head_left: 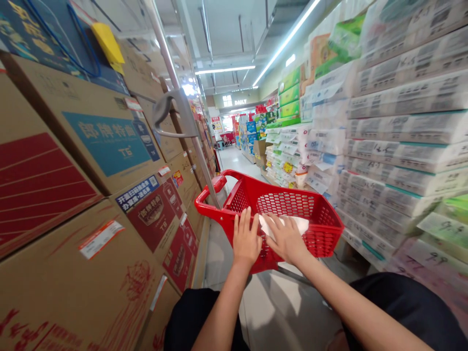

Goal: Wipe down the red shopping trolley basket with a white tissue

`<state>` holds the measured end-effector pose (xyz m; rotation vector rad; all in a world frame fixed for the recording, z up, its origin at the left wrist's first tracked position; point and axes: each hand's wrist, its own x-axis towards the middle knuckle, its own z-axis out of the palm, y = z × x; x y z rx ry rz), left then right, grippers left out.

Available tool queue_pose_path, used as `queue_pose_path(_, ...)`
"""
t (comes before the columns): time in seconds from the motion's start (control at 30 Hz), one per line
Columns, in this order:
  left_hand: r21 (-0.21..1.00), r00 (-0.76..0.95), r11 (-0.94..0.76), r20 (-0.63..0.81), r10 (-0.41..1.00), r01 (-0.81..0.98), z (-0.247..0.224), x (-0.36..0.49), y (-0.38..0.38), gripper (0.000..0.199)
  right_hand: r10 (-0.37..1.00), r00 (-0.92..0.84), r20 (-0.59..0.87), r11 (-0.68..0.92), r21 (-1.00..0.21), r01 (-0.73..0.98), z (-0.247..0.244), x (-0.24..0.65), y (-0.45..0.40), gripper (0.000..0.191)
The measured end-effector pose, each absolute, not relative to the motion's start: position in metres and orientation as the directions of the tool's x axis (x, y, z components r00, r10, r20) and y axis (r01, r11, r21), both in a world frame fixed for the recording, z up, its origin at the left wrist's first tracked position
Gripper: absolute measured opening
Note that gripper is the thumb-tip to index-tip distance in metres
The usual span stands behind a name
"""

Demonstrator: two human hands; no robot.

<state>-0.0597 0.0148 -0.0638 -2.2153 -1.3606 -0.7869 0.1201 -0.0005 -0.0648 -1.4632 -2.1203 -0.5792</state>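
A red plastic shopping cart (314,200) with perforated walls stands sideways in front of me, its handle (212,192) at the left. My left hand (246,240) rests on the near side's rim, fingers stretched out and nothing in them. Just right of it, my right hand (287,239) presses a white cloth or tissue (302,224) onto the same rim. The cloth sticks out beyond the fingers and is partly covered by them; its exact kind I cannot make out. Both thumbs point inward, close together.
Stacked cardboard cartons (157,209) line the left side, beside a metal pole (171,63) with a grey handle piece (175,114). Tall piles of white plastic-wrapped packs (398,122) rise on the right. Between them a tiled aisle (234,158) runs back. My knees flank the cart.
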Motion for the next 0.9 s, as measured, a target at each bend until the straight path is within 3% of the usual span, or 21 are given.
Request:
queue_pose_path(0.13,-0.075,0.372,-0.432,0.653,0.660,0.899,-0.064,-0.066,0.017,0.073,0.727,-0.340,0.596,0.349,0.105,0.931,-0.070,0.157,-0.012,0.063)
queue_pose_path(0.37,-0.032,0.343,-0.433,0.664,0.664,0.901,-0.068,-0.056,0.016,0.073,0.794,-0.229,0.563,0.215,0.092,0.972,-0.073,0.182,-0.016,0.052)
queue_pose_path(0.57,-0.043,0.337,-0.420,0.674,0.658,0.906,-0.068,-0.059,0.018,0.073,0.757,-0.308,0.576,0.307,0.102,0.946,-0.062,0.127,-0.010,0.065)
queue_pose_path(0.9,-0.041,0.357,-0.443,0.660,0.661,0.895,-0.063,-0.075,0.024,0.074,0.773,-0.291,0.564,0.266,0.128,0.955,-0.078,0.209,-0.029,0.061)
